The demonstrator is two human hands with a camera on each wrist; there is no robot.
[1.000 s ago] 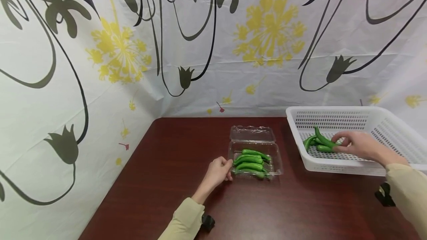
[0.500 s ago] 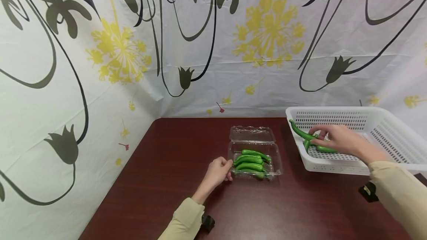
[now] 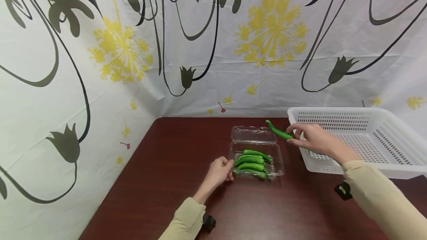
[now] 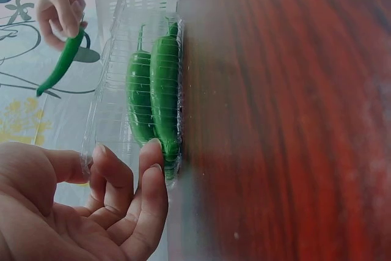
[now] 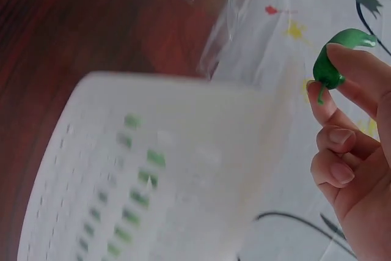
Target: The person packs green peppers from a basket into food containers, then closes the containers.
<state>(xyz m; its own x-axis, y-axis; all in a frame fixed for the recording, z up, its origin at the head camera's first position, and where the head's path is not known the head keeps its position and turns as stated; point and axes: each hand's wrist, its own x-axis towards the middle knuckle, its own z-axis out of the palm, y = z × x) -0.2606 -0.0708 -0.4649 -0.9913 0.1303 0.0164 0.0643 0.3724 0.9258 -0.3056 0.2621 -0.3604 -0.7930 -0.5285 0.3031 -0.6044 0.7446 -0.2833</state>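
Observation:
My right hand (image 3: pixel 311 138) pinches a green chili pepper (image 3: pixel 279 132) by its stem end, in the air between the basket and the clear box. In the right wrist view this pepper (image 5: pixel 345 42) sits between thumb and finger, its tip pointing away. My left hand (image 3: pixel 218 169) holds the near left corner of an open clear plastic clamshell box (image 3: pixel 279 160); in the left wrist view the thumb and a finger pinch its rim (image 4: pixel 85 166). Several green chili peppers (image 3: pixel 250 159) lie side by side in the box, stems to the right.
A white perforated plastic basket (image 3: pixel 353 167) stands at the right on the dark red-brown table (image 3: pixel 186 140). Green shows through its slots (image 5: pixel 139 198) in the right wrist view. A flower-printed white cloth (image 3: pixel 213 47) rises behind and at the left.
My right hand has lifted the chili pepper from the basket and carried it left, past the basket's left rim, toward the box. The left hand has stayed at the box corner.

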